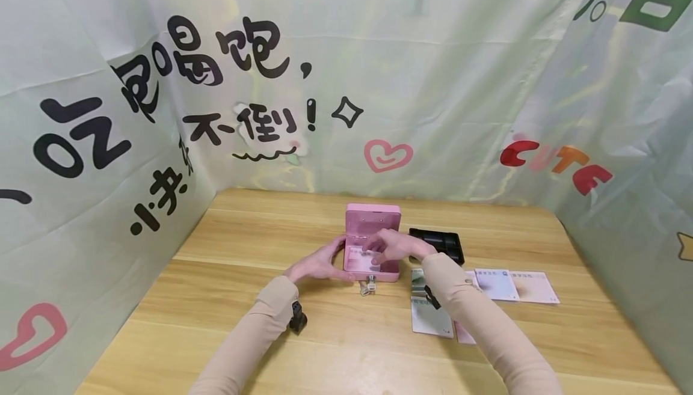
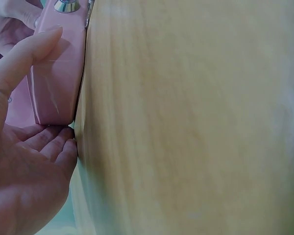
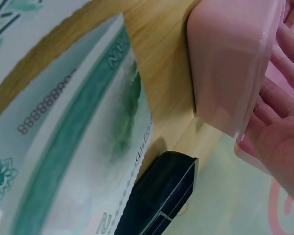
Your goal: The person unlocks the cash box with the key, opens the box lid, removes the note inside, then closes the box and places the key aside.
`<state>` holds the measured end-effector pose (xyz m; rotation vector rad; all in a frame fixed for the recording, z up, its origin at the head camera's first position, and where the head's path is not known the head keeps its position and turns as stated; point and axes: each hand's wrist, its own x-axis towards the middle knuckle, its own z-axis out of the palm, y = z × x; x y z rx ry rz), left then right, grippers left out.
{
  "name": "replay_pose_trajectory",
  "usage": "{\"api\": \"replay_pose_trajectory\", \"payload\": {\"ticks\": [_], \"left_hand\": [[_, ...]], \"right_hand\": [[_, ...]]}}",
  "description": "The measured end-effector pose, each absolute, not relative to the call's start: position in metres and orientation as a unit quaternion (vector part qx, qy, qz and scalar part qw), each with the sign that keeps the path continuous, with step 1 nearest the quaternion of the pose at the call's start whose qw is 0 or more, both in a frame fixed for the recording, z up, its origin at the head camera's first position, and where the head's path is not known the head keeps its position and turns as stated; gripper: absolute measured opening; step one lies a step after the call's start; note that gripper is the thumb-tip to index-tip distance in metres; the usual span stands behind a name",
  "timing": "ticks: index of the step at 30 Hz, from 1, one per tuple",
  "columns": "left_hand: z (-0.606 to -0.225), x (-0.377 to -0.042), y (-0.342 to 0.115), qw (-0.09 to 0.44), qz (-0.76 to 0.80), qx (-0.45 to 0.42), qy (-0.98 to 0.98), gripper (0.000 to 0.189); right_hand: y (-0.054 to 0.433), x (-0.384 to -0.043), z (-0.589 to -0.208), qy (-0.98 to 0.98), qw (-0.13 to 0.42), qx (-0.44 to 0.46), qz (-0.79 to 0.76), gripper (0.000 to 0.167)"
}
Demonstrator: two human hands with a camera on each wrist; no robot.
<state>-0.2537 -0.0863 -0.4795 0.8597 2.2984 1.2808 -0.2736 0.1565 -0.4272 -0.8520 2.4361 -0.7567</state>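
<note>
A small pink metal cash box [image 1: 373, 208] stands on the table with its lid raised. My left hand [image 1: 319, 263] is against its left side. In the left wrist view its thumb lies along the front wall, and the fairly straight fingers touch the side wall. From the right, my right hand [image 1: 399, 243] reaches inside, bent fingers over a pinkish banknote [image 1: 357, 260] lying there. A gap shows between thumb and fingers; the right wrist view hides the fingertips behind the box wall. Keys [image 1: 365, 288] hang from the front lock.
Behind my right forearm lies a black compartment tray [image 1: 449, 244]. Several banknotes are spread on the right of the table, among them a bluish note [image 1: 495, 285], a pinkish-orange note [image 1: 536, 287] and a pale green note [image 1: 430, 317]. Printed cloth [image 1: 335, 82] encloses the table.
</note>
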Motion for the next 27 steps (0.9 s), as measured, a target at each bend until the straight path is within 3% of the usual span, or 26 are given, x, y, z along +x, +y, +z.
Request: {"api": "replay_pose_trajectory", "payload": {"ticks": [9, 18, 27], "left_hand": [[-0.4788, -0.2533, -0.0860, 0.188, 0.453, 0.301, 0.818, 0.108], [-0.4781, -0.2515, -0.0859, 0.183, 0.449, 0.300, 0.821, 0.109], [-0.4802, -0.2526, -0.0865, 0.185, 0.450, 0.293, 0.823, 0.108]], "right_hand": [[0.1568, -0.2727, -0.4250, 0.885, 0.213, -0.299, -0.286, 0.033], [0.1596, -0.2739, -0.4250, 0.876, 0.162, -0.322, -0.321, 0.026], [0.1625, -0.2746, -0.4263, 0.871, 0.156, -0.335, -0.325, 0.028]]}}
